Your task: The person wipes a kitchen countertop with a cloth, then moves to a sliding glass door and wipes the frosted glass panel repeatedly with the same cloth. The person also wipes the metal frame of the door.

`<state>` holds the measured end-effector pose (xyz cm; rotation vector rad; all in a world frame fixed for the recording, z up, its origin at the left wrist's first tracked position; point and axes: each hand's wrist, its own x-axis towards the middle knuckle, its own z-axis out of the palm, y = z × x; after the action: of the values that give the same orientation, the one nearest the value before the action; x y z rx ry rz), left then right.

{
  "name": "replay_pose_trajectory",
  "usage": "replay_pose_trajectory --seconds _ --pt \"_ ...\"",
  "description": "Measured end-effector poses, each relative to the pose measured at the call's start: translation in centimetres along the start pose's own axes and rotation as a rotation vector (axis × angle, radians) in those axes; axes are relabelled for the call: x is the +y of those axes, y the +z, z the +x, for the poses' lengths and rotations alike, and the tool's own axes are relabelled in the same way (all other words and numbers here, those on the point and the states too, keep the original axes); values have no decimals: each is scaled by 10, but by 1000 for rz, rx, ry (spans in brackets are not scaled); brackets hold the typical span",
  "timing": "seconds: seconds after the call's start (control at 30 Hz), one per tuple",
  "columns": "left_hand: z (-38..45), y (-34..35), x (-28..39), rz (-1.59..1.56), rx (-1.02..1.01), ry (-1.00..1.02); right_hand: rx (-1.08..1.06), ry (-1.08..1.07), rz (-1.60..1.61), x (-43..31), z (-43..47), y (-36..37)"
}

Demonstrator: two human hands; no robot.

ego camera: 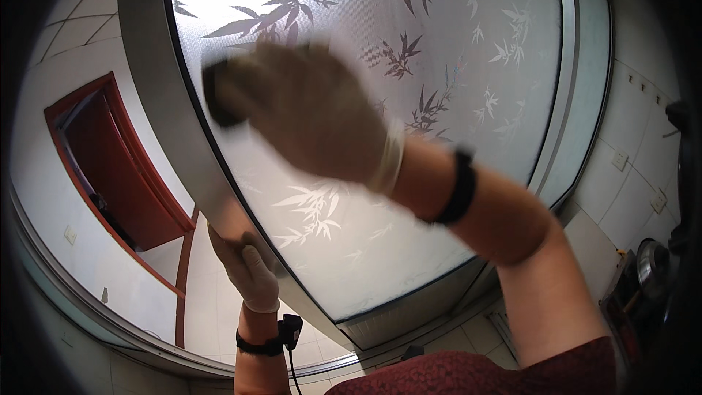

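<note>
A frosted glass door panel (pixel 351 219) with a bamboo-leaf pattern fills the middle of the view, set in a grey metal frame (pixel 145 33). In front of its upper left part is my right hand (pixel 312 104), in a thin pale glove and blurred. Its fingers are closed on a dark object (pixel 222 93), too blurred to name, which appears to be against the glass near the frame. Lower down, my left hand (pixel 247 269), also gloved, grips the outer edge of the metal frame, its thumb on the near face and the fingers partly hidden behind.
To the left, a red-brown door (pixel 112 159) stands in a white wall beyond the opening. A metal floor track (pixel 329 363) runs below the panel. At the right are wall sockets (pixel 620 160) on tiles and a metal pot lid (pixel 652 263). A cable (pixel 292 367) hangs from my left wrist.
</note>
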<state>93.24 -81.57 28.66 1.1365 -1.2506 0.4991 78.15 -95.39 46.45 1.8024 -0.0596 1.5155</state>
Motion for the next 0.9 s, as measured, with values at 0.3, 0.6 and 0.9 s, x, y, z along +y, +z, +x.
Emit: replay_pose_trajectory --seconds 0.3,0.6,0.9 --pt "-1 -4 -9 185 42 66 -418 -424 480 -176 -313 -33" --pt "-6 -11 -41 478 30 305 -519 -254 655 -141 -380 -68" --pt "-16 -20 -41 77 83 -82 -32 71 -75 152 -78 -77"
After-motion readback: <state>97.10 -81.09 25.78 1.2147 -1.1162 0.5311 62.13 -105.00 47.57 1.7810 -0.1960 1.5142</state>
